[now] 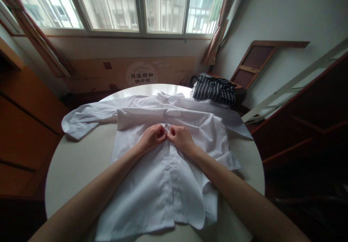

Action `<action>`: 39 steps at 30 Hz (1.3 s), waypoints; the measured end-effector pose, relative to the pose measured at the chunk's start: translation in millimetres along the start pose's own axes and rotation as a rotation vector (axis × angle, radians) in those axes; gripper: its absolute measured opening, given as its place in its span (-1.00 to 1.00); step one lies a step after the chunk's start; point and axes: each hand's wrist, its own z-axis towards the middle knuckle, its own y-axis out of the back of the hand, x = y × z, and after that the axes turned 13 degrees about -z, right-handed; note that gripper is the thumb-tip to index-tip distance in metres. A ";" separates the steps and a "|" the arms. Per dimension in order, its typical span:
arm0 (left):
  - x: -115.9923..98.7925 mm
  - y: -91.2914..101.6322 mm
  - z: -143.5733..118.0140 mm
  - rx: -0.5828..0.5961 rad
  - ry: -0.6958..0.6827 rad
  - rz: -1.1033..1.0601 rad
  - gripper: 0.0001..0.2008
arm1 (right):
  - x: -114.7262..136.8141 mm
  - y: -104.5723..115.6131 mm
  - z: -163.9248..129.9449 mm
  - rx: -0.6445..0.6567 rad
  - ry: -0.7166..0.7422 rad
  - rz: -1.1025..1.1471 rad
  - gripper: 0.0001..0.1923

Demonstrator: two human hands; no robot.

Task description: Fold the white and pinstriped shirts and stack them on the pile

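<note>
White dress shirt lies front-up on the round table. Left hand and right hand meet, fingers pinched on its placket, upper chest. Placket below the hands looks closed; collar beyond them seems unfastened.

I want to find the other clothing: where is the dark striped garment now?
In the head view, the dark striped garment lies at the far right, just beyond the round table, right of the white shirt collar.
</note>
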 end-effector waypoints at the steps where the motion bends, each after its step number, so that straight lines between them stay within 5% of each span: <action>1: 0.0 0.0 -0.2 0.000 -0.004 0.003 -0.93 | -1.0 0.9 0.7 0.008 0.001 0.012 -0.86; 12: -2.4 1.0 0.3 0.017 0.025 -0.026 -0.94 | -22.8 14.7 9.6 0.374 0.153 0.510 -0.85; 16: -3.6 1.3 0.5 0.025 0.015 -0.046 -0.94 | -15.7 15.0 7.0 0.314 0.040 0.552 -0.90; 20: -4.0 0.6 0.9 0.007 -0.002 -0.077 -0.94 | -9.5 13.0 5.9 0.122 -0.029 0.567 -0.91; 25: -1.4 -0.8 0.5 0.000 -0.034 -0.077 -0.93 | -2.8 4.3 1.4 -0.054 0.021 0.408 -0.92; 39: -4.5 1.5 0.9 0.071 0.045 -0.075 -0.98 | 2.4 -3.5 -1.1 0.021 0.010 0.187 -0.89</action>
